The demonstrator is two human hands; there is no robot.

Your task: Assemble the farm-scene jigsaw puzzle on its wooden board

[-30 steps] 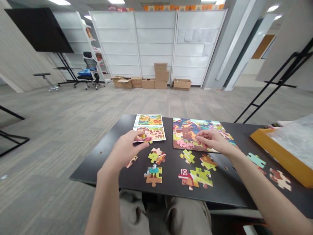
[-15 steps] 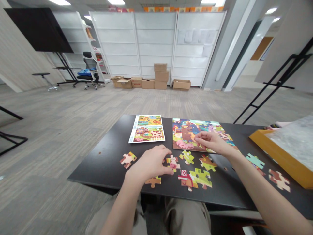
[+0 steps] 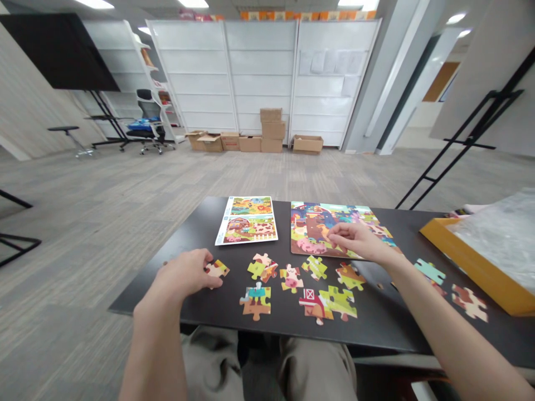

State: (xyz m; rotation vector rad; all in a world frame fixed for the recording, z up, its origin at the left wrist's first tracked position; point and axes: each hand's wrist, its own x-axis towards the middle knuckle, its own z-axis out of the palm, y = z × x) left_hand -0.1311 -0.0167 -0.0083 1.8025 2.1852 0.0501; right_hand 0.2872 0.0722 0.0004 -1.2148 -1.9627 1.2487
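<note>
Cow-face piece [image 3: 291,278] now lies released, left hand [image 3: 183,274] parted, right hand [image 3: 360,241] curled, holds unclear.

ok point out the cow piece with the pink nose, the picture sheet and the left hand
cow piece [image 3: 291,278]: head view, middle of the cow's face
picture sheet [image 3: 248,219]: head view, middle of its printed side
left hand [image 3: 184,273]: head view, back of the hand

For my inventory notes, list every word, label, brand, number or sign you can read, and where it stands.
No text can be read.
Picture sheet: marks along its left edge, too small.
Cardboard box, third from left: print too blurred.
Orange packaging up high: markings too blurred.
Red barn piece: white cross, a drawing.
</note>
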